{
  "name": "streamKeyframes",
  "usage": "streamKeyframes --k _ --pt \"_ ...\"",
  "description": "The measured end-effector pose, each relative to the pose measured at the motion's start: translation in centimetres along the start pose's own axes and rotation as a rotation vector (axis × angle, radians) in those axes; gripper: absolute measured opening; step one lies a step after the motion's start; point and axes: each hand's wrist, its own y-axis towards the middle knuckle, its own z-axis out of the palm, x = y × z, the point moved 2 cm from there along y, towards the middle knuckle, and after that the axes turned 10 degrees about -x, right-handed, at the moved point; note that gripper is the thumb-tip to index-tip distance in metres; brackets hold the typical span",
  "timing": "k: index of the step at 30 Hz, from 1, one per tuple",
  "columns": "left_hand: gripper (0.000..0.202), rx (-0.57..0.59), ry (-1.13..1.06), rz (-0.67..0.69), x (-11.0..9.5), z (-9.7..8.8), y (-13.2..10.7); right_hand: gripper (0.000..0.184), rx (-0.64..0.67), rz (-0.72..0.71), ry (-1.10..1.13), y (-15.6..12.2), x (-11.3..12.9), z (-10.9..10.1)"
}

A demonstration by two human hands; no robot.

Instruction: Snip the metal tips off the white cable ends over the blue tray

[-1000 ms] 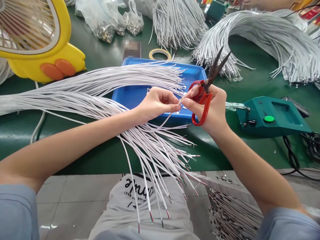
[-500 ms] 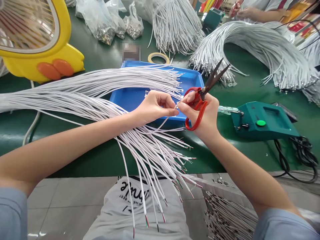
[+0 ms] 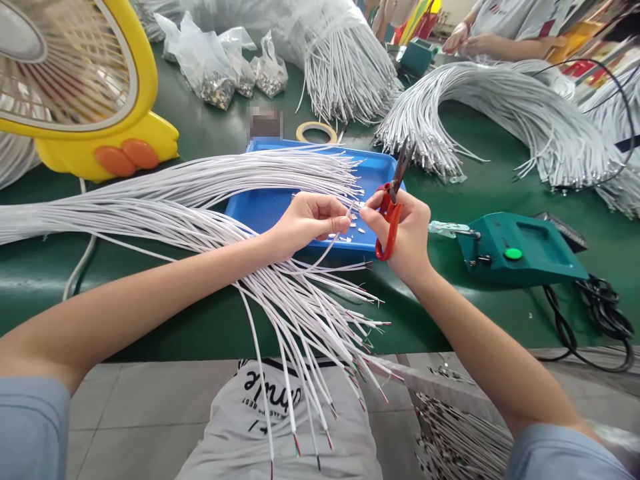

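Note:
My left hand (image 3: 320, 220) pinches one white cable (image 3: 327, 251) close to its end, above the front of a blue tray (image 3: 255, 217). Facing it, my right hand (image 3: 407, 230) carries red-handled scissors (image 3: 393, 223), their dark blades pointing up and away. The right thumb and fingertip meet at the cable's tip; what they pinch there is too small to make out. Small white pieces (image 3: 354, 225) lie in the tray below. One bundle of white cables (image 3: 295, 167) rests across the tray. Another bundle (image 3: 280, 293) fans over the table edge, with red, green and dark wire ends showing.
A yellow fan (image 3: 125, 140) stands at the left. Behind the tray are a tape roll (image 3: 317, 125), bags of small metal parts (image 3: 215, 83) and more cable bundles (image 3: 350, 73). A green machine (image 3: 520, 250) sits at the right. Another person's hands (image 3: 470, 43) are at the far right.
The scissors have turned more upright in my right hand, and my hands have parted slightly at the cable tip. The whole view has shifted a little.

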Motion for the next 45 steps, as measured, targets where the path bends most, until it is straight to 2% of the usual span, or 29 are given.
streamKeyframes --k 8,15,18,22,24,27,32,40,45 --pt "0.019 0.019 -0.036 -0.043 0.0 0.1 0.0 0.011 0.016 -0.043 0.086 0.2 -0.1 -0.3" --pt "0.016 0.045 -0.039 -0.015 0.2 0.0 0.1 0.011 0.017 -0.049 -0.047 0.1 0.5 -0.1" --pt "0.014 0.002 -0.036 0.007 -0.3 -0.2 0.2 0.012 0.032 -0.053 -0.136 0.4 0.2 -0.1" --pt "0.010 -0.133 0.005 0.097 -1.3 -1.0 0.6 0.015 0.089 -0.046 -0.297 1.0 -0.7 -0.4" --pt "0.011 -0.153 -0.031 0.098 -1.5 -1.2 0.9 0.018 0.127 -0.063 -0.385 1.1 -1.0 -0.5" --pt "0.013 -0.127 -0.038 0.091 -1.6 -1.4 1.1 0.021 0.168 -0.107 -0.473 1.0 -1.0 -0.4" --pt "0.015 -0.095 0.070 0.157 -1.5 -1.3 1.0 0.023 0.212 -0.162 -0.569 0.7 -0.7 -0.2" --pt "0.015 -0.041 0.115 0.205 -1.4 -1.1 0.8 0.020 0.234 -0.207 -0.569 0.6 -0.5 -0.2" --pt "0.019 -0.057 0.126 0.194 -1.4 -1.1 0.9 0.020 0.253 -0.208 -0.578 0.6 -0.5 -0.2"
